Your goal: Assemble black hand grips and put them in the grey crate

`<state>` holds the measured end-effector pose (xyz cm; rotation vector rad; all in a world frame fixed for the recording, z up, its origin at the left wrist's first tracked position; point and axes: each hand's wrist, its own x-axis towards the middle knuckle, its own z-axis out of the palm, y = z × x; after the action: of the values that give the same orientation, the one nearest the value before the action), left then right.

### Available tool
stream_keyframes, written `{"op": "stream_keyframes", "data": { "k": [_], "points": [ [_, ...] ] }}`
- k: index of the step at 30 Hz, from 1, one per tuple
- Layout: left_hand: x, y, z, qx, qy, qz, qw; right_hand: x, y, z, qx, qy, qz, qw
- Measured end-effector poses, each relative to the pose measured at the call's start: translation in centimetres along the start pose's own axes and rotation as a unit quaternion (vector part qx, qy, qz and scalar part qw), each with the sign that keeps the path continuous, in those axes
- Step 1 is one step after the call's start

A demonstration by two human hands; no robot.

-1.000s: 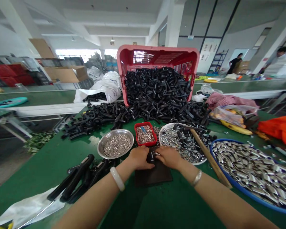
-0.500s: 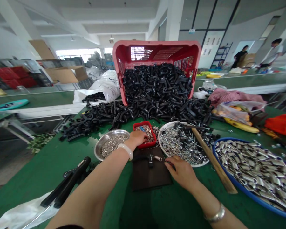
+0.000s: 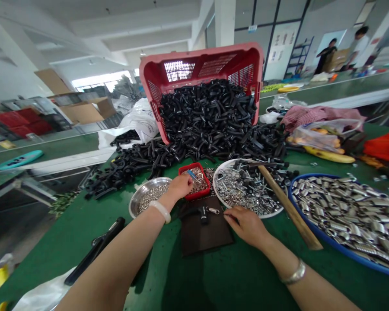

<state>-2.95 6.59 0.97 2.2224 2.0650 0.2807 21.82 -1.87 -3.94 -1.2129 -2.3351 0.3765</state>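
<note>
My left hand [image 3: 180, 187] is curling over the red tray [image 3: 194, 195] of pins, and my right hand [image 3: 246, 225] is hovering half-closed just beside the black part with a spring [image 3: 203, 214] on the dark mat [image 3: 207, 235]. I can't tell whether either hand is gripping anything, and both are barely shifting from a moment ago.

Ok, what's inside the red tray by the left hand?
The red tray holds small silver metal parts and a blue piece; the left hand covers its left corner, hiding what lies there.
</note>
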Motion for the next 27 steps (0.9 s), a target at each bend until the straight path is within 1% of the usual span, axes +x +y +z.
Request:
{"op": "stream_keyframes", "data": {
  "k": [3, 6, 8, 9, 12, 14, 17, 21, 27],
  "points": [
    [-1.2, 0.9, -0.5, -0.030, 0.008, 0.007, 0.999, -0.1, 0.3, -0.1, 0.015, -0.001, -0.007, 1.000],
    [-3.0, 1.8, -0.5, -0.116, -0.011, 0.011, 0.993, -0.1, 0.3, -0.1, 0.018, 0.001, -0.012, 1.000],
    [-4.3, 2.3, -0.3, -0.202, -0.035, 0.017, 0.979, -0.2, 0.3, -0.2, 0.016, 0.002, -0.013, 1.000],
    [-4.8, 2.5, -0.1, -0.239, -0.052, 0.030, 0.969, -0.2, 0.2, -0.2, 0.016, 0.002, -0.014, 1.000],
    [-6.0, 2.9, 0.5, -0.289, -0.082, 0.080, 0.950, -0.2, 0.1, -0.4, 0.019, 0.004, -0.014, 1.000],
    [-6.3, 3.1, 0.9, -0.287, -0.075, 0.071, 0.952, -0.2, 0.1, -0.4, 0.022, 0.005, -0.015, 1.000],
    [-6.3, 3.1, 1.4, -0.255, -0.057, 0.039, 0.964, -0.2, 0.2, -0.4, 0.026, 0.003, -0.017, 1.000],
    [-6.1, 3.0, 2.1, -0.204, -0.018, 0.032, 0.978, -0.3, 0.3, -0.3, 0.025, 0.003, -0.017, 1.000],
    [-6.5, 3.0, 2.7, -0.169, -0.001, -0.002, 0.986, -0.3, 0.4, -0.2, 0.025, 0.003, -0.017, 1.000]
  ]
}}
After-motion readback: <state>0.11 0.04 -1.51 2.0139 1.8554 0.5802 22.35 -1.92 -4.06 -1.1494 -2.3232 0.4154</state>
